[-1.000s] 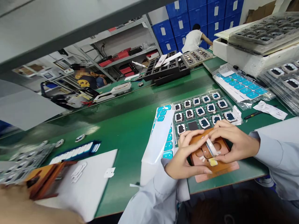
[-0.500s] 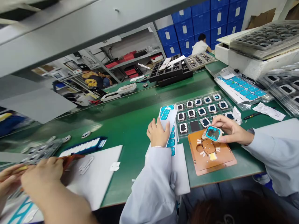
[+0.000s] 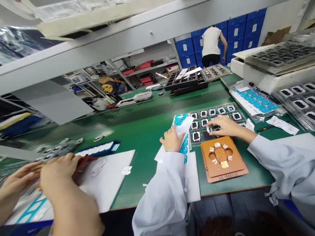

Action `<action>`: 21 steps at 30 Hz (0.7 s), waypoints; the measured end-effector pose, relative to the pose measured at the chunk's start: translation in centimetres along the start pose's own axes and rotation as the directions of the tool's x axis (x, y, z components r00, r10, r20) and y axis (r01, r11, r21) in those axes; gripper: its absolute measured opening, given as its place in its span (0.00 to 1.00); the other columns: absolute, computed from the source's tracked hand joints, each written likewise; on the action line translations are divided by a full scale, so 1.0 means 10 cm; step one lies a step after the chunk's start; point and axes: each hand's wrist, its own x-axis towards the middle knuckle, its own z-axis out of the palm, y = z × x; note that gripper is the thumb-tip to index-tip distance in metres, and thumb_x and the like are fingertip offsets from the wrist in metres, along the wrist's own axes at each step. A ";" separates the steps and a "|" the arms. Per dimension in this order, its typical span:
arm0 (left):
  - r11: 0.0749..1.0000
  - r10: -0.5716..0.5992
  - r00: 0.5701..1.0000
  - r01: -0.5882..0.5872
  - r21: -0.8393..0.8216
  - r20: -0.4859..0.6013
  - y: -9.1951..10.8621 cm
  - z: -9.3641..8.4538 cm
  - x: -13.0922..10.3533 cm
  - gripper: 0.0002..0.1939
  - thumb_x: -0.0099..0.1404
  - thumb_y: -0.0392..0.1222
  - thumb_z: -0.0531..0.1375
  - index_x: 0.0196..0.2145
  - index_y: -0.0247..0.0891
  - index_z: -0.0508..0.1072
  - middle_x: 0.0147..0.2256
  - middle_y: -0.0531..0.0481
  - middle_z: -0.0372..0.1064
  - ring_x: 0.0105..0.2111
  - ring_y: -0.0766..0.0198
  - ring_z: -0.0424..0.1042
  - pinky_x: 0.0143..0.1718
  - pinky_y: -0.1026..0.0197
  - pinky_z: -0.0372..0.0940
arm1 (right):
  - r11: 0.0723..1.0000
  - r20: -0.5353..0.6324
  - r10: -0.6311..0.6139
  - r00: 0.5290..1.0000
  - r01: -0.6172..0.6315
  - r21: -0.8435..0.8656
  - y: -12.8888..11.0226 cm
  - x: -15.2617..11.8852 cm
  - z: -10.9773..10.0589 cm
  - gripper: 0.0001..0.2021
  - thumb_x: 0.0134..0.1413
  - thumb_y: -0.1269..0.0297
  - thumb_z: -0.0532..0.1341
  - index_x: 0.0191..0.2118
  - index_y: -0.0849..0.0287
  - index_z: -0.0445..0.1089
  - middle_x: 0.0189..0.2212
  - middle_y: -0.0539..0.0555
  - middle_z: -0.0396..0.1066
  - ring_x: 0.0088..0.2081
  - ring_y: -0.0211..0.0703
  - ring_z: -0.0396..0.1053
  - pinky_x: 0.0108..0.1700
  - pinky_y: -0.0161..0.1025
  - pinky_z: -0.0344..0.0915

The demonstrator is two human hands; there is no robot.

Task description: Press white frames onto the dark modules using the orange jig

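The right hand point(image 3: 222, 126) covers a small part it pinches over the clear tray point(image 3: 216, 119) on the green surface point(image 3: 137, 131), hiding its shape, while the left hand point(image 3: 171, 141) presses flat on the sticker sheet point(image 3: 183, 131).

Smooth green matt tabletop point(image 3: 137, 131). Clear glossy plastic tray point(image 3: 222, 106) holding small parts. Matt orange-brown jig plate point(image 3: 236, 167), looked like smooth board. White paper backing sheet point(image 3: 190, 123) with shiny blue stickers. Pale cloth sleeve point(image 3: 162, 196), soft and creased.
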 end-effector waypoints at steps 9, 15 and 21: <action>0.974 0.209 0.962 -0.221 -0.049 -0.175 -0.02 -0.02 -0.02 0.19 0.68 0.44 0.58 0.56 0.40 0.70 0.54 0.40 0.71 0.53 0.48 0.69 0.54 0.45 0.57 | 0.985 -0.132 -0.150 0.980 0.137 -0.102 0.10 -0.10 0.00 0.10 0.63 0.60 0.59 0.42 0.58 0.75 0.51 0.61 0.71 0.49 0.56 0.66 0.51 0.54 0.61; 0.879 0.430 0.814 -0.477 -0.027 -0.390 -0.04 0.05 -0.07 0.13 0.68 0.46 0.60 0.48 0.41 0.76 0.44 0.43 0.78 0.45 0.52 0.74 0.51 0.50 0.56 | 0.957 -0.179 -0.264 0.948 0.233 -0.173 0.00 -0.12 -0.04 0.11 0.66 0.62 0.57 0.47 0.55 0.75 0.58 0.57 0.66 0.52 0.57 0.58 0.53 0.57 0.60; 0.789 0.559 0.709 -0.615 0.011 -0.429 -0.01 0.09 -0.12 0.13 0.70 0.47 0.57 0.49 0.42 0.74 0.45 0.45 0.78 0.43 0.54 0.74 0.53 0.50 0.53 | 0.841 -0.077 -0.457 0.886 0.403 -0.362 -0.05 -0.06 -0.08 0.12 0.67 0.62 0.56 0.51 0.51 0.73 0.61 0.52 0.65 0.55 0.58 0.55 0.53 0.56 0.60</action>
